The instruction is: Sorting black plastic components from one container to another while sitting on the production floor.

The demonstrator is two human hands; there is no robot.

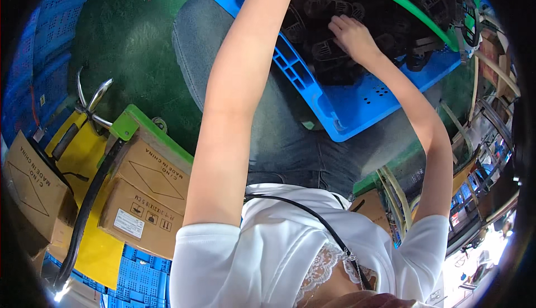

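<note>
My right hand [354,39] reaches in from the right over a pile of black moulded parts [329,51], some with oval, slotted outlines. Its fingers are curled together against the dark pile; whatever they grip there is hard to make out. The pile sits in a blue plastic crate [341,123] in front of my knees. My left forearm [245,57] crosses the crate's left edge and leaves the picture at the top, so the left hand is out of sight. A green curved band [407,4] runs over the black parts.
Cardboard boxes [142,196] stand at the lower left, near a green-ended frame [125,123] and a yellow panel [84,163]. Bent metal handles [95,99] rise beside them. Blue perforated crates [44,57] line the far left. Racks and tubes [497,118] crowd the right side.
</note>
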